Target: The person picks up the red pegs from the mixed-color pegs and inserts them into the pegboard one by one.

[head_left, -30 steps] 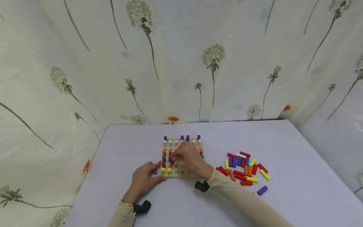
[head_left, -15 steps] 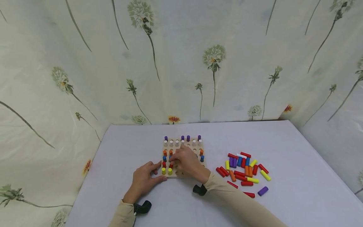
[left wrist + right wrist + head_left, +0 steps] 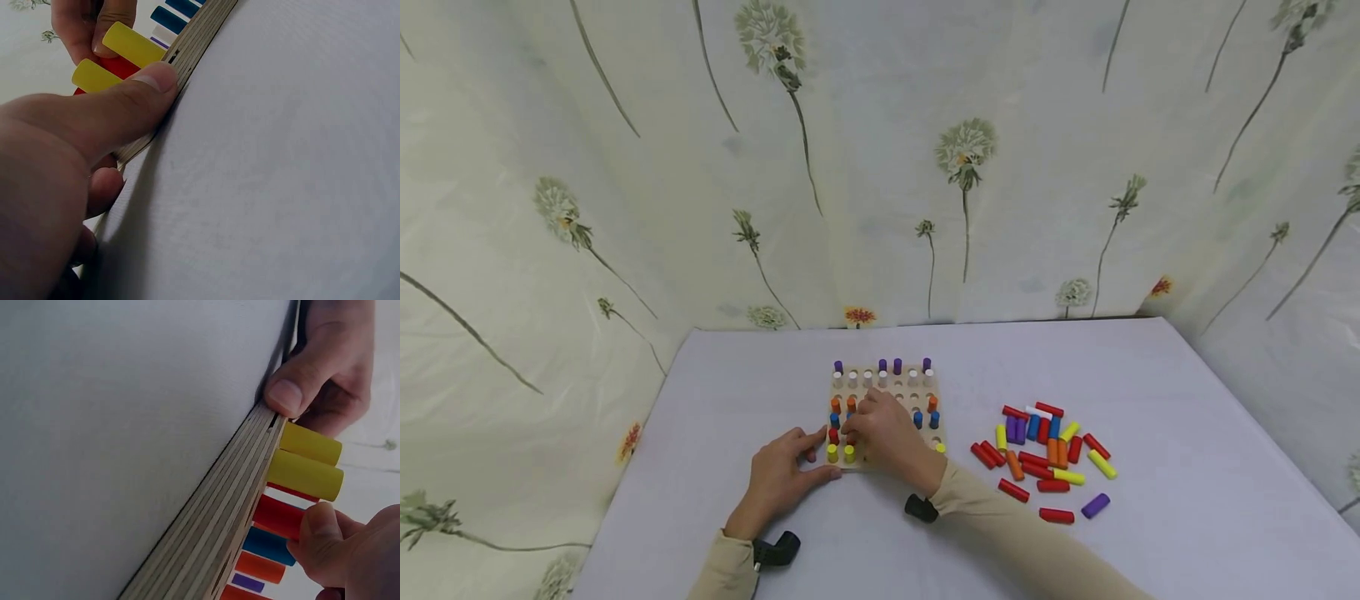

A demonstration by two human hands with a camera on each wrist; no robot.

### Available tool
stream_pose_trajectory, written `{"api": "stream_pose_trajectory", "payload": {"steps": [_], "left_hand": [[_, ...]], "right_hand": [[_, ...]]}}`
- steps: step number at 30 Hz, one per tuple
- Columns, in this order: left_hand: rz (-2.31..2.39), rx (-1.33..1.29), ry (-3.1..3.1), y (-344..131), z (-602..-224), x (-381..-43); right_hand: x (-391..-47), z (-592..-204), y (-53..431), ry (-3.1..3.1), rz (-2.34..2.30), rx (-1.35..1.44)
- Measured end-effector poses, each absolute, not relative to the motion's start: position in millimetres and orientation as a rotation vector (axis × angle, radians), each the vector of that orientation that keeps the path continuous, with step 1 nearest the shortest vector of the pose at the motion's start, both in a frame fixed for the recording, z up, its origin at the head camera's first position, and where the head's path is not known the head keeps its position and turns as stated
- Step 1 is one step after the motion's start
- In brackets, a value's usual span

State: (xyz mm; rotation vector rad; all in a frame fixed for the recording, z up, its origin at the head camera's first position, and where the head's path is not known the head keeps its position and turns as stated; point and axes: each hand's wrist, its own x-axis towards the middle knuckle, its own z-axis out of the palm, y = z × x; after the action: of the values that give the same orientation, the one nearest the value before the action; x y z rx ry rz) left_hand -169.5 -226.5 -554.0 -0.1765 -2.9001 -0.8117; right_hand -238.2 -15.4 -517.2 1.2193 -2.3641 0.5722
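Observation:
A wooden pegboard (image 3: 942, 390) holds rows of upright coloured pegs on the table. My left hand (image 3: 786, 473) grips its near left corner; in the left wrist view its thumb (image 3: 134, 103) presses on the layered front edge. Over the board, my right hand (image 3: 891, 440) pinches the top of a red peg (image 3: 279, 515) between thumb and fingers. That peg stands upright in the second column, just behind a yellow peg (image 3: 849, 454) and in front of a blue one. The right hand hides much of the board's middle in the head view.
Loose pegs lie in a scattered group right of the board, among them a red peg (image 3: 1057, 517), an orange peg (image 3: 1015, 464) and a purple peg (image 3: 1095, 505). A flowered cloth (image 3: 880, 167) hangs behind the table (image 3: 752, 367).
My right hand has shifted slightly left, and the tilted red peg now stands upright and lower in the board. Loose red pegs show where the sleeve covered them. The left hand stays put.

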Motion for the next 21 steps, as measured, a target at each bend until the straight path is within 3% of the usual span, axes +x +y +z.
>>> {"api": "stream_pose_trajectory", "payload": {"steps": [21], "left_hand": [[-0.827, -0.166, -2.898, -225.9, -554.3, -169.4]], "right_hand": [[-237.5, -518.3, -14.8, -2.465, 0.708, 1.186]]}}
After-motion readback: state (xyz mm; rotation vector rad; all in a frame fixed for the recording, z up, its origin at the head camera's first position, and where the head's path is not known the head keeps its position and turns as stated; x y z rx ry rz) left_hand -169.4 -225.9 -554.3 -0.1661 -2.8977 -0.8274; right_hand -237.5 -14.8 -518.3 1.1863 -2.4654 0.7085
